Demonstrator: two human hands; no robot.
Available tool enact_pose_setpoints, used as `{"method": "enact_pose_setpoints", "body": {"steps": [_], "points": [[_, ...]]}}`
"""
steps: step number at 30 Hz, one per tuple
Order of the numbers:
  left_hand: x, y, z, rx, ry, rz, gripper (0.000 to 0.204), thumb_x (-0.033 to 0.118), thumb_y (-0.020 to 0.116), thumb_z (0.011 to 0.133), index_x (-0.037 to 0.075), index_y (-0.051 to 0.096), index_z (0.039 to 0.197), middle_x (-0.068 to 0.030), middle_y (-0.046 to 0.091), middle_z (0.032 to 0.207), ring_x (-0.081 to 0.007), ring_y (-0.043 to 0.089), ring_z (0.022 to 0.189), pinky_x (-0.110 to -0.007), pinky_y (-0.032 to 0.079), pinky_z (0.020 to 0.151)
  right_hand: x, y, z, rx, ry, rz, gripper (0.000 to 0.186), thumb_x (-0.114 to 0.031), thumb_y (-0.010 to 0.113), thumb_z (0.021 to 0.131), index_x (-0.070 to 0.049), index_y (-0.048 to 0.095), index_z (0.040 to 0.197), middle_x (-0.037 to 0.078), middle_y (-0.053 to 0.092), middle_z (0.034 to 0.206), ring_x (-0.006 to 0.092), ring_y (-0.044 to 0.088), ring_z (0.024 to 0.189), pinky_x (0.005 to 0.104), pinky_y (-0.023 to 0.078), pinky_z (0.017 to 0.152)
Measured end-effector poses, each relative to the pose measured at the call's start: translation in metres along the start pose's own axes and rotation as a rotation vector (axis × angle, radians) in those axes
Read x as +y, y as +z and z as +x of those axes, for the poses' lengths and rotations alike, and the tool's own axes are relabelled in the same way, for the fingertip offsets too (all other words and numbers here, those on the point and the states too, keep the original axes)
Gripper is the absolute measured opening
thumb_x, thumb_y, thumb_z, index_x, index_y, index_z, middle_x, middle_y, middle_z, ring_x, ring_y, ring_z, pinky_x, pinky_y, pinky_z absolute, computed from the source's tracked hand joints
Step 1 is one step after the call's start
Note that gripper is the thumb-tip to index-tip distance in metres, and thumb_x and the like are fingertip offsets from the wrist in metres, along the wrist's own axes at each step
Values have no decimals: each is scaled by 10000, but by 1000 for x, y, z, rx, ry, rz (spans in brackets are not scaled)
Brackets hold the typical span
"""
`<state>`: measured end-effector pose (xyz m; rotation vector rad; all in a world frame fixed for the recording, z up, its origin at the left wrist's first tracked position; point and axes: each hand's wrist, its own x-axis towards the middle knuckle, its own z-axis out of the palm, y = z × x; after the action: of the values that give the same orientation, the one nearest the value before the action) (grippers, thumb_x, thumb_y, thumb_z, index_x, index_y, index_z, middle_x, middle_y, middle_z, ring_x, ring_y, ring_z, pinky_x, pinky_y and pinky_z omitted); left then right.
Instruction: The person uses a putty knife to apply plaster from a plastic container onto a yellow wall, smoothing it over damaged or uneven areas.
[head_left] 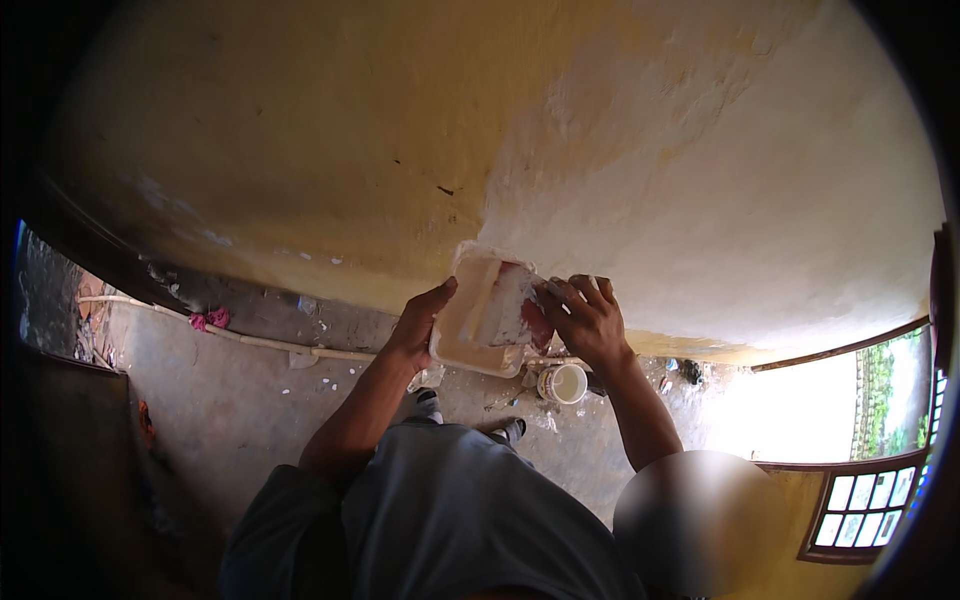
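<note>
My left hand grips the left side of a translucent, rectangular plastic tub, thumb over its rim. White smears coat the tub's edges. In my right hand is a red scraper streaked with white putty, its flat part over the tub's right side. The fingers of that hand are bent round the scraper, and whitish spots mark their tips. Just beyond the tub rises a wall, yellow on the left and coated whitish on the right.
A white bucket stands on the floor beyond my feet. Along the wall's foot lies a long pale pole, with a pink cloth beside it. White flecks dot the grey floor. At the lower right is a paned window.
</note>
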<state>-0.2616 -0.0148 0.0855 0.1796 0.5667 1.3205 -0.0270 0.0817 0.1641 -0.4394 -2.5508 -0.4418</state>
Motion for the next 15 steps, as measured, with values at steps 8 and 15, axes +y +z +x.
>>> {"method": "enact_pose_setpoints", "body": {"steps": [8,15], "points": [[12,8,4,18,31,125,691,478,618,891,-10,451,1351,-178,585,1240,-300,603,1123,-487,510,938,9,-4,-5,-92,54,5,307,-185,635,769,-186,678,1072,-4,615,1102,223,577,1025,454,414,870],[10,11,9,-3,31,118,686,468,620,892,-15,451,1348,-192,584,1240,-300,621,1093,-465,541,890,7,-13,-8,-68,47,-60,291,-199,646,759,-194,689,1046,-16,612,1097,207,575,1025,463,388,889]]}}
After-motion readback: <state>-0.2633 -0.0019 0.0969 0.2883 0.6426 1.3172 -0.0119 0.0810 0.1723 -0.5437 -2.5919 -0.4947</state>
